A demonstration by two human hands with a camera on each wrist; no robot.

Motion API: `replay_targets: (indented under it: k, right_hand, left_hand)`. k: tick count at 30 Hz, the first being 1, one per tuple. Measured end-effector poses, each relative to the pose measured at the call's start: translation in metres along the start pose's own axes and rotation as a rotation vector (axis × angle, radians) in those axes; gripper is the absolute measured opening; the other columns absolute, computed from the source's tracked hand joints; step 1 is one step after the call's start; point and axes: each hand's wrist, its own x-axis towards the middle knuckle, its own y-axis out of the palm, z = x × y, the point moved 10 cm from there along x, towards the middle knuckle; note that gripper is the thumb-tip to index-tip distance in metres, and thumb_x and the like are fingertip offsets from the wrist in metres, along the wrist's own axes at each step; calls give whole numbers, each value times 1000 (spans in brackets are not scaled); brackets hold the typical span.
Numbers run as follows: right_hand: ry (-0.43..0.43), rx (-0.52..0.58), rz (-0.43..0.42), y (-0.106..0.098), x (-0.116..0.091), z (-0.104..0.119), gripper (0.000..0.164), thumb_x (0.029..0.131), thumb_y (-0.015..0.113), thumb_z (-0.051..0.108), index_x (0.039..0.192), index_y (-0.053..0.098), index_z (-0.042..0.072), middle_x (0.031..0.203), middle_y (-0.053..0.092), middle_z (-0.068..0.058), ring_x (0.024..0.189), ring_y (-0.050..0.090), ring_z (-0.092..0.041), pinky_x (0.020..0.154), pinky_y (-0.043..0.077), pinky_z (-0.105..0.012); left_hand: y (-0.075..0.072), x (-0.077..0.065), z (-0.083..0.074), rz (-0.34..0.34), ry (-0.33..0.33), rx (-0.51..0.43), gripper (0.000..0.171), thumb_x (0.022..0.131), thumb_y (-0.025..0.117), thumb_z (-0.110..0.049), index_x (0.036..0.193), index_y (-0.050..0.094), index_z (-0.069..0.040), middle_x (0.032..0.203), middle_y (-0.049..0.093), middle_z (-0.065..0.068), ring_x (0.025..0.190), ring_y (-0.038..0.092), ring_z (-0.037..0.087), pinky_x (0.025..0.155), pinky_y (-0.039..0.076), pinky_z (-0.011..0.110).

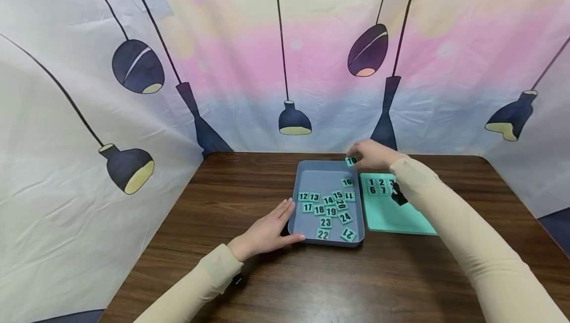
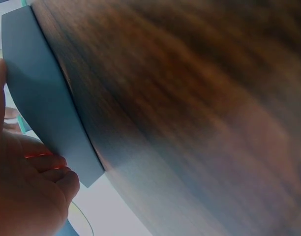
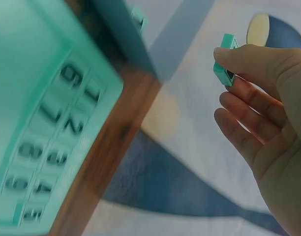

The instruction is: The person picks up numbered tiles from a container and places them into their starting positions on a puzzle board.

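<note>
My right hand (image 1: 375, 155) pinches a small green number tile (image 1: 351, 161) marked 10 between thumb and fingertips, above the tray's far right corner. In the right wrist view, the tile (image 3: 222, 73) is tilted on edge while the other fingers are loosely bent. The grey-blue tray (image 1: 318, 179) holds several loose number tiles, some turned sideways or upside down. My left hand (image 1: 264, 229) rests against the tray's near left corner, fingers along its left side and thumb at the front rim. The left wrist view shows this hand (image 2: 30, 191) touching the tray's outer wall (image 2: 47, 88).
Right of the tray lies a green board (image 1: 392, 219). In the right wrist view, tiles 1 to 9 fill its first row and most of its second (image 3: 47, 118). The brown wooden table (image 1: 329, 283) ends against a lamp-patterned cloth (image 1: 249, 66).
</note>
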Motion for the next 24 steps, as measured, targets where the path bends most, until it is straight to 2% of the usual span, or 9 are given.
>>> replay_targets:
  k: [4, 10, 14, 19, 24]
  right_hand:
    - [12, -29, -40, -20, -19, -15, 36, 92, 72, 7, 126, 68, -4, 122, 64, -20, 107, 63, -37, 89, 52, -51]
    - [69, -55, -63, -45, -50, -38, 36, 92, 72, 9, 124, 67, -7, 115, 63, -20, 99, 62, -35, 81, 52, -52]
    - [88, -49, -84, -55, -72, -54, 36, 91, 72, 8, 123, 67, -8, 122, 62, -25, 109, 60, -44, 87, 51, -57]
    - [115, -44, -89, -56, -98, -78, 37, 92, 73, 9, 123, 66, -9, 123, 61, -27, 110, 60, -47, 88, 51, -59]
    - [178, -36, -95, -46, -121, -98, 38, 91, 73, 9, 123, 66, -10, 119, 62, -26, 101, 63, -41, 81, 53, -56]
  left_hand:
    - [0, 0, 2, 5, -10, -3, 101, 93, 48, -74, 160, 23, -3, 167, 16, 15, 154, 14, 24, 115, 34, 45]
    - [-2, 0, 0, -2, -10, -13, 100, 93, 50, -73, 160, 24, -2, 166, 17, 16, 153, 15, 26, 116, 33, 45]
    - [-2, 0, -1, -2, -10, -18, 101, 93, 50, -73, 160, 24, -2, 166, 18, 17, 153, 16, 26, 115, 33, 45]
    - [-1, 0, -1, -2, -11, -37, 101, 93, 50, -74, 160, 24, -2, 166, 18, 16, 153, 15, 25, 116, 33, 46]
    - [-2, 1, -1, -10, -9, -42, 100, 93, 52, -72, 160, 24, -2, 166, 18, 16, 153, 16, 25, 116, 33, 46]
